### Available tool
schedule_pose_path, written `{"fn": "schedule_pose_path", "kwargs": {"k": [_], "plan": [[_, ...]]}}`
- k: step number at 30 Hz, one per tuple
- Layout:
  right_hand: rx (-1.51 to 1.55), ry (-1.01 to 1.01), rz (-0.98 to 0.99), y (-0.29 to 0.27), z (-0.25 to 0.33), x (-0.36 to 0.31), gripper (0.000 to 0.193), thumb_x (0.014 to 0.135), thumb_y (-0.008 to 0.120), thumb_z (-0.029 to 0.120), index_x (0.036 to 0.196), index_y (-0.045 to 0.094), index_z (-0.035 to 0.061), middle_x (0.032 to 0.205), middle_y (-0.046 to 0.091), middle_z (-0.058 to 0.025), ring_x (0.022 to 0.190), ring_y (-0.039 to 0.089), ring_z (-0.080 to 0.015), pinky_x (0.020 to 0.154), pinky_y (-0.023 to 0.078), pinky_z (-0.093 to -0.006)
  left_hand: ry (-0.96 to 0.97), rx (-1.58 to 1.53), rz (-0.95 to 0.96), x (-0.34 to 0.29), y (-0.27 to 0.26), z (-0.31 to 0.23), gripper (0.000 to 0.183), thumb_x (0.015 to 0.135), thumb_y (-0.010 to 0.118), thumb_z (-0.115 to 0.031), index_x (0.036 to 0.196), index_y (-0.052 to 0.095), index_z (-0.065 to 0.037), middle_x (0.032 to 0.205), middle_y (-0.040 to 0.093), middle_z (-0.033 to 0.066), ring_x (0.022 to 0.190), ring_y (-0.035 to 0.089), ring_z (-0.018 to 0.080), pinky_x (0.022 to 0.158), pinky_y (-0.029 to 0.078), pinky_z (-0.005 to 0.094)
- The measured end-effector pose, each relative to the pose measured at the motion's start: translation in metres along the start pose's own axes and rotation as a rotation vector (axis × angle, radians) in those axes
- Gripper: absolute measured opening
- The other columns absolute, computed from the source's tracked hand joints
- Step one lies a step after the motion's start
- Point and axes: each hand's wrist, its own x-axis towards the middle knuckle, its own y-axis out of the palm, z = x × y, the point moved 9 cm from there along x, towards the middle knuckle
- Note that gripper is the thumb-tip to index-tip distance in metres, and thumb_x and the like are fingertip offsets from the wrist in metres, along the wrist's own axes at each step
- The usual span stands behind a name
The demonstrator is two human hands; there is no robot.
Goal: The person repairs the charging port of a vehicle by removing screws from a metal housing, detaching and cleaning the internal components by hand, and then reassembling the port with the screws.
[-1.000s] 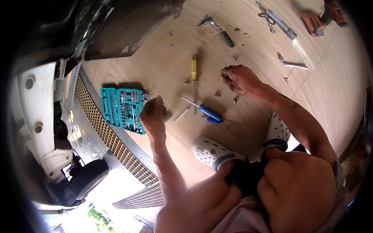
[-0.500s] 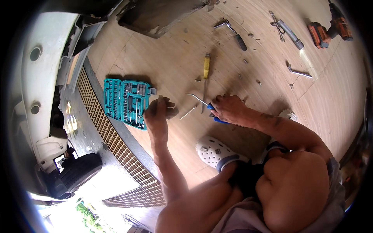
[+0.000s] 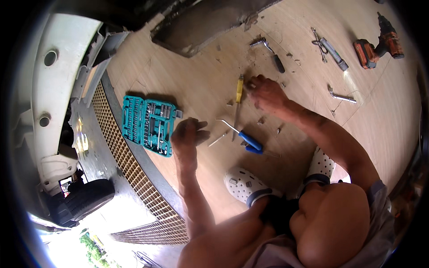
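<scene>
My right hand (image 3: 267, 94) is low over the floor, just right of a screwdriver with a yellow handle (image 3: 240, 88). Its fingers curl downward and blur slightly; whether they hold anything is hidden. Nearer to me lies a hooked pick with a blue handle (image 3: 251, 141), beside a second blue handle (image 3: 254, 150). My left hand (image 3: 189, 135) hovers by the teal socket set case (image 3: 171, 151), fingers loosely bent and apart, with nothing visible in them. A thin metal rod (image 3: 218, 140) lies to its right. Small bolts (image 3: 261, 121) are scattered below my right hand.
Farther off lie a ratchet (image 3: 278, 62), a lit flashlight (image 3: 334, 54), a wrench (image 3: 320, 44), an angled socket wrench (image 3: 342, 96) and a cordless drill (image 3: 389, 39). A vehicle body (image 3: 62, 67) stands left, past a floor grating (image 3: 129, 158). A dark panel (image 3: 192, 40) juts in above.
My right hand has let go of the blue-handled pick, leaving it on the floor, and moved away from me toward the yellow screwdriver. My left hand's fingers have turned more to the right.
</scene>
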Motion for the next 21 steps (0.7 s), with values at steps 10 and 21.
{"fn": "schedule_pose_path", "kwargs": {"k": [10,21], "plan": [[-0.252,0.038,-0.232,-0.024,-0.03,0.024,0.046,0.081,0.065,0.02,0.124,0.063,0.0042,0.121,0.06,-0.0143,0.111,0.058,-0.0294,0.091,0.047,-0.0447,0.058,0.239,-0.052,0.002,0.03,-0.016,0.027,0.096,0.065,-0.024,0.089,0.074,0.001,0.072,0.071,0.0076,0.059,0.065,0.012,0.061,0.051,0.0262],[0.019,0.415,-0.151,-0.001,-0.165,0.038,0.02,0.079,0.065,0.019,0.094,0.069,0.0054,0.089,0.07,-0.016,0.097,0.067,-0.0352,0.077,0.056,-0.0461,-0.051,0.136,0.083,0.007,0.07,-0.007,0.027,0.102,0.059,-0.022,0.104,0.067,0.004,0.087,0.07,0.0097,0.066,0.063,0.014,0.061,0.054,0.0278]]}}
